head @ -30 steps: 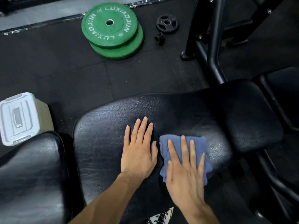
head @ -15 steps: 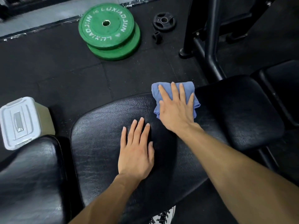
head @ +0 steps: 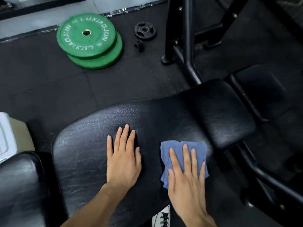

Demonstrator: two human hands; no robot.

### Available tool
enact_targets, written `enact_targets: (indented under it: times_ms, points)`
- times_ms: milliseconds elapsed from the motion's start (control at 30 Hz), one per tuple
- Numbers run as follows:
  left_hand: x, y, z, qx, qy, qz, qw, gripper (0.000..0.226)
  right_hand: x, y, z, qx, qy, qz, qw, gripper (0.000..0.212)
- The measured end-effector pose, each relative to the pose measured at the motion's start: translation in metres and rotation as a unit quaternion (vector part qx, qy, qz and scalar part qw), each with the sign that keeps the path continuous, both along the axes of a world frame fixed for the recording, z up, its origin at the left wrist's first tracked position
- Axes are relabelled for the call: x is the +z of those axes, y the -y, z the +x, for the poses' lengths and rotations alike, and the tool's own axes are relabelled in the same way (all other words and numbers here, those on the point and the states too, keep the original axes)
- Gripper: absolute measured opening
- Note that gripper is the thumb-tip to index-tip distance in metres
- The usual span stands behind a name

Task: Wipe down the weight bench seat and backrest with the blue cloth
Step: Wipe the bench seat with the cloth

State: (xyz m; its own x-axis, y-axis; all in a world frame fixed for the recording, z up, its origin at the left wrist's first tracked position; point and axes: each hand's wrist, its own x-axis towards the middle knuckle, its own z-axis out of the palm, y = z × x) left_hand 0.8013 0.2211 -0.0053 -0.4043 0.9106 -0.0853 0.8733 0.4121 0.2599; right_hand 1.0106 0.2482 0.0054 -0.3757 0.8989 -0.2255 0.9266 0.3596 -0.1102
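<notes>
The black padded bench fills the lower middle of the head view, a wide worn pad narrowing to the right into a smaller pad. My left hand lies flat on the wide pad, fingers spread, holding nothing. Right of it, the folded blue cloth lies on the pad near its front edge. My right hand presses flat on the cloth, fingers spread over it.
Two stacked green weight plates lie on the black floor beyond the bench, with a small black plate and a black collar beside them. A black steel frame rises at the right. A white-lidded bin stands at left; another black pad sits lower left.
My right hand has dragged the blue cloth from the pad's far edge back toward me to the near edge. My left hand has stayed flat on the pad.
</notes>
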Motion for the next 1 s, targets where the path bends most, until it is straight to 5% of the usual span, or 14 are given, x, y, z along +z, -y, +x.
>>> enact_targets:
  times_ms: [200,400,800,1000]
  points:
    - [0.004,-0.06,0.028,-0.079,0.017,0.031,0.996,0.055,-0.008,0.0,0.011,-0.022,0.017,-0.001,1.0,0.06]
    - [-0.009,-0.075,0.033,-0.068,-0.002,0.004,0.998,0.061,-0.008,-0.043,0.009,0.031,-0.005,0.035,0.999,0.059]
    - [-0.005,-0.076,0.035,-0.068,0.001,0.006,0.998,0.064,0.007,-0.215,-0.099,0.068,-0.004,-0.072,0.995,0.056]
    - [-0.005,-0.077,0.035,-0.063,0.008,0.017,0.998,0.064,0.006,-0.217,-0.103,0.098,0.002,-0.056,0.994,0.053]
